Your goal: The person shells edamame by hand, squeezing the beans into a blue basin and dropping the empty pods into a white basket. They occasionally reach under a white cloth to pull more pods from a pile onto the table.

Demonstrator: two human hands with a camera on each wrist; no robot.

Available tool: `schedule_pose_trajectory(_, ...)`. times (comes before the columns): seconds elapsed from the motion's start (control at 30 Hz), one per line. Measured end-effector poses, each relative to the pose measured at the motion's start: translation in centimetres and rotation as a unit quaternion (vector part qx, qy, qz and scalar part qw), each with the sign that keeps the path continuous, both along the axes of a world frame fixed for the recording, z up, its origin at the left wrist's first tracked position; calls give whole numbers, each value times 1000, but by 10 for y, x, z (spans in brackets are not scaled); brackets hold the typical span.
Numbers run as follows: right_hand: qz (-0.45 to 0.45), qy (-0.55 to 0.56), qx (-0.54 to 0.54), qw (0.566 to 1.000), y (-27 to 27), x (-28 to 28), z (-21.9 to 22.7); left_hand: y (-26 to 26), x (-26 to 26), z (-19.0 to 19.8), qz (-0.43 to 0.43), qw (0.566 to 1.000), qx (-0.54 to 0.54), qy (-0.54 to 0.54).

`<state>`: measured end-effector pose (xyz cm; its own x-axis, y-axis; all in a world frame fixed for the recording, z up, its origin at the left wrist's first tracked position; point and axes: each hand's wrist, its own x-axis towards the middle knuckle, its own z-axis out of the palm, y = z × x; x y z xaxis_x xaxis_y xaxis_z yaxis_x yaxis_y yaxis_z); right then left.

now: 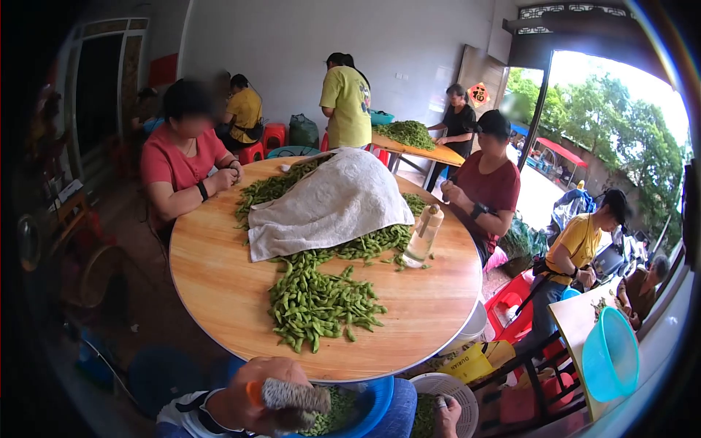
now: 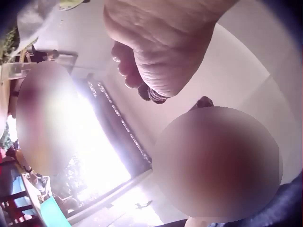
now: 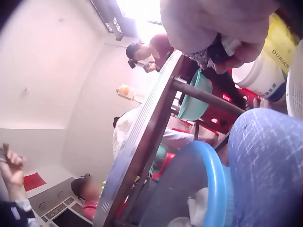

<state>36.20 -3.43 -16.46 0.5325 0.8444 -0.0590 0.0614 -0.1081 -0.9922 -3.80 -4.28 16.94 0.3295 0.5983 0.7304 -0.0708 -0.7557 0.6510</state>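
Note:
My left hand [image 1: 292, 409] is at the bottom edge of the head view, over a blue basin [image 1: 372, 409] that holds green pods. In the left wrist view its fingers [image 2: 142, 71] curl inward with dark-wrapped tips, and nothing shows clearly between them. My right hand [image 1: 447, 413] is low beside a white slotted basket [image 1: 460, 394] with pods in it. In the right wrist view its taped fingertips [image 3: 227, 47] are bunched together, and what they hold is hidden. A big heap of green pods [image 1: 318, 299] lies on the round wooden table [image 1: 219, 285] ahead of me.
A white cloth [image 1: 328, 204] covers the far part of the heap, and a plastic bottle [image 1: 423, 233] stands right of it. Two people sit at the table's far sides. Red stools, a white bucket [image 3: 265, 71] and a teal basin [image 1: 610, 358] crowd the right.

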Motion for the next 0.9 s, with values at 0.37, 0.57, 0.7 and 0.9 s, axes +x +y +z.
schedule_pose_trajectory(0.37, 108, -89, 29, 990, -4, -72, 46, -22, 1, 97, -152, 977, 149, 23)
schedule_pose_trajectory(0.57, 117, -103, 10, 988, -4, -87, 67, 7, -4, 32, 3, 994, 98, -46)
schedule_pose_trajectory(0.7, 137, -102, 11, 985, -7, -93, 73, 89, 9, -37, 190, 975, -61, 102)
schedule_pose_trajectory(0.9, 168, -58, 34, 983, -7, -107, 92, 163, 7, -126, 289, 879, -50, 376)
